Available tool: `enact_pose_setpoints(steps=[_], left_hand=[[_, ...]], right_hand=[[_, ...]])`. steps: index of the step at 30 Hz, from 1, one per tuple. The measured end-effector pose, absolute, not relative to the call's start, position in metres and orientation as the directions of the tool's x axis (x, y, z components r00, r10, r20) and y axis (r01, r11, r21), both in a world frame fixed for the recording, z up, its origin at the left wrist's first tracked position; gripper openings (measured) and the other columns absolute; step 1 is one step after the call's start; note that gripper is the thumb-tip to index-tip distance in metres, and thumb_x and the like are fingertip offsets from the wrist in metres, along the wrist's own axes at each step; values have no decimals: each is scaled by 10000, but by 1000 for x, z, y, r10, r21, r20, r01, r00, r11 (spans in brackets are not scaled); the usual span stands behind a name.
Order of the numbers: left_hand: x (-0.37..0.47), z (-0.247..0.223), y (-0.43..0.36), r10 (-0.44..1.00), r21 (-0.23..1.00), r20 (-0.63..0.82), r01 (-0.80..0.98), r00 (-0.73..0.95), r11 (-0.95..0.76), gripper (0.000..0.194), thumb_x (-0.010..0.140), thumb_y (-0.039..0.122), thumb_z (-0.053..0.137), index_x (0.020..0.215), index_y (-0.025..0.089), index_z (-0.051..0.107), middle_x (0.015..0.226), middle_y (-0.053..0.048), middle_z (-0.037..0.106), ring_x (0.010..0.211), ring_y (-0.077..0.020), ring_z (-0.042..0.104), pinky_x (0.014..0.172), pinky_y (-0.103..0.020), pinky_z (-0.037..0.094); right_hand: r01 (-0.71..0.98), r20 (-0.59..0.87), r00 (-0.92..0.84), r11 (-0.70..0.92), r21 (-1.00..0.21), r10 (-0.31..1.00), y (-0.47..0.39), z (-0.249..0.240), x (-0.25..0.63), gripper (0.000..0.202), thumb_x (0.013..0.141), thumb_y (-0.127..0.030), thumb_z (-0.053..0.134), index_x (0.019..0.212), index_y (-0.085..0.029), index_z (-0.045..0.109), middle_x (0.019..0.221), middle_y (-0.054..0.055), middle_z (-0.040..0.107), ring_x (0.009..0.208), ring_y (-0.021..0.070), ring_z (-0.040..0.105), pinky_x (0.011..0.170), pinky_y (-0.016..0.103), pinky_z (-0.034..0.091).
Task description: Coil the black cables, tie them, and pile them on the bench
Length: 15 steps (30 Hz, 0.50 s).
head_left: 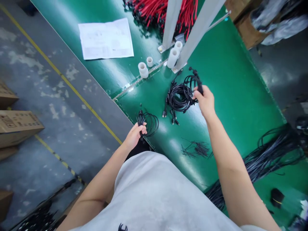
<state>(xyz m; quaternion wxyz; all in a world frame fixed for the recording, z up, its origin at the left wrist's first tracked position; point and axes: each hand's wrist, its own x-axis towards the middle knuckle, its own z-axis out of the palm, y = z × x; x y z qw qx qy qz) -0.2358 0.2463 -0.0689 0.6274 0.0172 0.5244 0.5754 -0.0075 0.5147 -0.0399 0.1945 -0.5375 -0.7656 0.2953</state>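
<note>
My left hand (136,134) is closed around a coiled black cable (152,123) at the near edge of the green table. Its loops stick out to the right of my fingers. My right hand (205,100) grips the thick black end of a cable (198,82), lifted beside a pile of coiled black cables (179,98). Connector plugs (174,118) poke out at the pile's near side. Whether the gripped end belongs to a coil in that pile, I cannot tell. Below the pile lie loose thin black ties (201,149).
White tape rolls (143,70) stand near grey metal posts (192,35) bolted to the green table (231,83). A paper sheet (106,40) and red cables (151,11) lie farther back. Long black cables (260,160) stretch along the right. Cardboard boxes (19,123) sit on the floor at left.
</note>
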Motion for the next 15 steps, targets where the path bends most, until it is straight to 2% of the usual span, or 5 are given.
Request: enact_pose_setpoints(steps=[3, 6, 8, 12, 15], left_hand=[[-241, -59, 267, 799, 663, -570, -682, -192, 308, 309, 748, 268, 749, 996, 138, 617, 675, 33, 482, 611, -97, 447, 606, -250, 389], [-247, -48, 279, 840, 737, -517, -584, -164, 340, 371, 677, 180, 813, 999, 141, 631, 710, 32, 509, 612, -85, 446, 594, -234, 364], [-248, -41, 281, 864, 797, -479, -488, -154, 355, 336, 686, 175, 823, 973, 139, 652, 759, 8, 560, 673, -102, 496, 646, -238, 396], [-233, -30, 277, 932, 879, -361, -333, 4, 342, 273, 792, 323, 766, 980, 151, 666, 944, -76, 664, 890, -195, 600, 829, -311, 464], [-217, -26, 268, 929, 892, -340, -262, 150, 369, 342, 805, 417, 743, 1028, 172, 659, 996, -97, 681, 984, -256, 605, 875, -367, 474]], right_hand=[[829, 102, -378, 386, -404, 920, 506, 9, 18, 338, 961, -480, 399, 1077, -238, 603, 987, 121, 674, 879, 273, 636, 762, 434, 477], [729, -41, -678, 665, -162, 734, 488, 56, 45, 377, 953, -583, 395, 951, -290, 632, 915, 124, 675, 858, 321, 626, 722, 468, 433], [574, -217, -816, 793, -203, 535, 466, 73, 52, 373, 958, -588, 392, 877, -310, 627, 805, 95, 654, 753, 295, 613, 673, 446, 406], [360, -438, -885, 828, -430, 157, 404, 74, 20, 257, 971, -446, 506, 849, -251, 621, 776, 40, 653, 686, 204, 607, 663, 360, 392], [290, -399, -909, 875, -388, 124, 374, 59, -19, 161, 947, -337, 576, 870, -209, 634, 805, 42, 656, 713, 194, 598, 690, 343, 373]])
